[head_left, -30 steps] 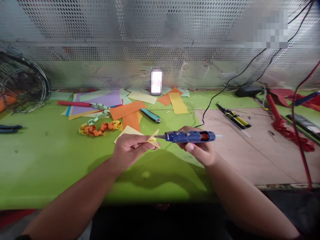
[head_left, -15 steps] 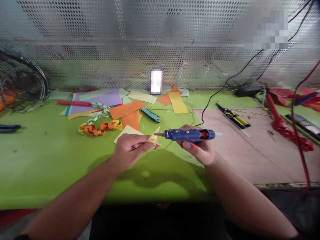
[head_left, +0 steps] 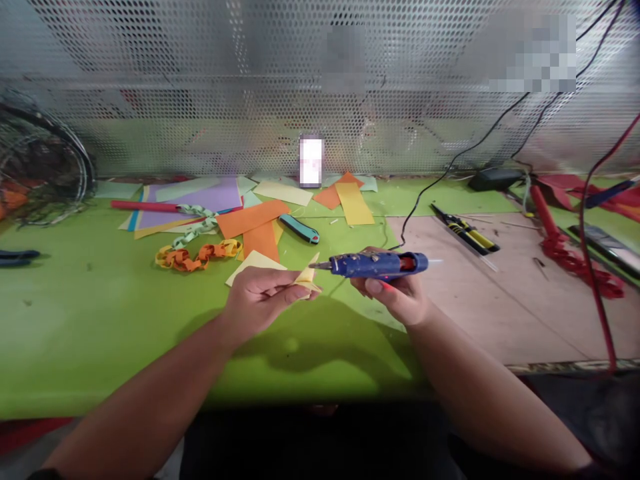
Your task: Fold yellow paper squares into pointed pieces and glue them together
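My left hand (head_left: 260, 300) pinches a small folded piece of yellow paper (head_left: 307, 279) between thumb and fingers. My right hand (head_left: 393, 297) grips a blue hot glue gun (head_left: 375, 265), its body lying across the fingers. The gun's metal nozzle (head_left: 316, 265) points left and stops just beside the yellow paper, with a small gap that I can barely make out. A glue stick (head_left: 434, 261) shows faintly at the gun's back end. Part of the gun's grip is hidden by my right hand.
A looped paper chain (head_left: 193, 257) and scattered orange, yellow and purple paper sheets (head_left: 253, 220) lie on the green table (head_left: 100, 320). Behind them are a teal utility knife (head_left: 299, 229) and a perforated metal wall (head_left: 200, 87). Right are a pinkish board (head_left: 475, 300) and red cables (head_left: 575, 263).
The glue gun has risen slightly in my right hand's grip, and its nozzle now sits level with the top of the yellow paper. The view has tilted a little.
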Action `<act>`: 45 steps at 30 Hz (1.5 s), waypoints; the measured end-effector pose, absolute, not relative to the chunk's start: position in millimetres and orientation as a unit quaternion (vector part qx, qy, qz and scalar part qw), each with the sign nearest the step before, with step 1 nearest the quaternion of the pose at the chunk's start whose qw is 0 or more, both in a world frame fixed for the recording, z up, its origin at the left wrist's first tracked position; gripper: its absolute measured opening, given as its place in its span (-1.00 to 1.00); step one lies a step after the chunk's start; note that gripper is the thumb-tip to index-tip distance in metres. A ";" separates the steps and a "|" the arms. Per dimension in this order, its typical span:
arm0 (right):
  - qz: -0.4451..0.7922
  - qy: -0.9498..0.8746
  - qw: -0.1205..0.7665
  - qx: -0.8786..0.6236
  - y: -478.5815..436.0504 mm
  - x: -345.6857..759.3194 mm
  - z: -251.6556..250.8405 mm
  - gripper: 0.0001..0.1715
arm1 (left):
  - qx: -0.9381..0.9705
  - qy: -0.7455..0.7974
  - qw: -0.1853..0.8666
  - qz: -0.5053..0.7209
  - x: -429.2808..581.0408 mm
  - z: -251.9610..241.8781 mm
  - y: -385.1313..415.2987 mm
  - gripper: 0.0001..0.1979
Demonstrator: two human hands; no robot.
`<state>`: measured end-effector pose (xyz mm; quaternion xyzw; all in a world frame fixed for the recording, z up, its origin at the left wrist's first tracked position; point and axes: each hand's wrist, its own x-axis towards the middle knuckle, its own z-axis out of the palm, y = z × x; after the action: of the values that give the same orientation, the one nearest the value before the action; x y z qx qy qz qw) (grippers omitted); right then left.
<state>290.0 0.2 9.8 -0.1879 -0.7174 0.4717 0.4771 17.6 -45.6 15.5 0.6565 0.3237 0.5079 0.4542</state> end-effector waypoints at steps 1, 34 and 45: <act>0.470 -0.721 0.473 -0.190 0.3 289.3 10.6 -0.83 | 0.660 0.327 0.449 0.507 17.2 15.5 -45.5 -0.81; 0.428 -0.774 0.438 -0.162 0.5 283.7 26.6 -0.85 | 0.563 0.340 0.520 0.546 14.6 6.9 -43.6 -0.87; 0.409 -0.529 0.565 -0.484 58.4 345.7 29.4 -0.50 | 0.474 0.408 0.540 0.564 20.8 4.7 -30.2 -0.70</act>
<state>345.7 58.4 29.4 -0.4838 -0.5287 0.4091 0.5648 20.8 -30.2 4.7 0.4736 0.4078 0.5637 0.5400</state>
